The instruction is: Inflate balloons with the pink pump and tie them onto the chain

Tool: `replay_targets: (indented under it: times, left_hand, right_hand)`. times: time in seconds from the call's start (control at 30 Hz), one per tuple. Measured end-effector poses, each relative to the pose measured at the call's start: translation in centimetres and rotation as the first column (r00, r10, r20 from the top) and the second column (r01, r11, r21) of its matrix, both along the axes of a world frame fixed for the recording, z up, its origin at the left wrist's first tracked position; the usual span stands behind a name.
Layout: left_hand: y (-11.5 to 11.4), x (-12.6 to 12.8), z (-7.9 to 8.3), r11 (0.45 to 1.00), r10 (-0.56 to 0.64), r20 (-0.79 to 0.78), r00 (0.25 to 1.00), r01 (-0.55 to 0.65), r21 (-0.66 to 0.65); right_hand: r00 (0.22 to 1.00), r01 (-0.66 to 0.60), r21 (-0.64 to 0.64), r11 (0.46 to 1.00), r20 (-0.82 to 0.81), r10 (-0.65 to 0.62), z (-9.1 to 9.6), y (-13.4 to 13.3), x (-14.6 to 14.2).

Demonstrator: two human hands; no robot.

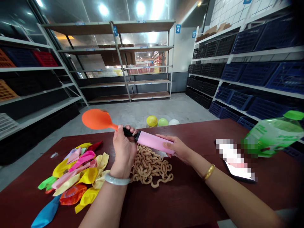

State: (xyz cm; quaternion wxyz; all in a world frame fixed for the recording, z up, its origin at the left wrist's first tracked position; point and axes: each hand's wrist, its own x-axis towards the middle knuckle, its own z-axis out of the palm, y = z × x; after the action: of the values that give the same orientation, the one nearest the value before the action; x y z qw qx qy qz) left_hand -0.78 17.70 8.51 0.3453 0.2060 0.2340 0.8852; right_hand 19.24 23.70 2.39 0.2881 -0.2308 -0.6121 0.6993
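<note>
A pink hand balloon pump with a black nozzle end is held over the table. My right hand is closed around its far right end. At the nozzle, my left hand pinches the neck of a partly inflated orange balloon, which points left. The fingers hide just how the neck sits on the nozzle. Below the pump lies a heap of tan, curly, rope-like pieces. Left of my left forearm, many flat balloons in several colours are spread in a pile.
The dark red table carries a phone and a green-capped bottle at right. Beyond its far edge, inflated balloons rest on the floor. Metal shelving and blue crates stand around.
</note>
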Motion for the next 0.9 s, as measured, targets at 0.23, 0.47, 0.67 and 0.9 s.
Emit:
replay_targets:
  times: [0.23,0.47,0.67,0.9]
  left_hand:
    - [-0.6,-6.5,0.6,0.992,0.120,0.065,0.991,-0.121,0.023]
    - [-0.2,-4.5,0.1,0.993,-0.007,0.085,0.996,-0.003,0.114]
    - [0.0,0.9,-0.5,0.989,-0.151,0.091,0.984,0.151,0.006]
    - [-0.4,-1.8,0.2,0.999,0.046,0.024,0.999,-0.046,-0.012]
  right_hand:
    - [0.995,-0.058,-0.020,0.998,0.078,0.059,0.0,3.2,3.2]
    - [0.999,-0.040,-0.069,0.997,0.034,0.043,0.0,3.0,3.5]
    - [0.998,-0.029,-0.079,0.996,-0.051,0.025,0.4,0.5,1.1]
    - [0.998,-0.046,-0.056,0.997,0.032,0.048,0.5,1.1,1.8]
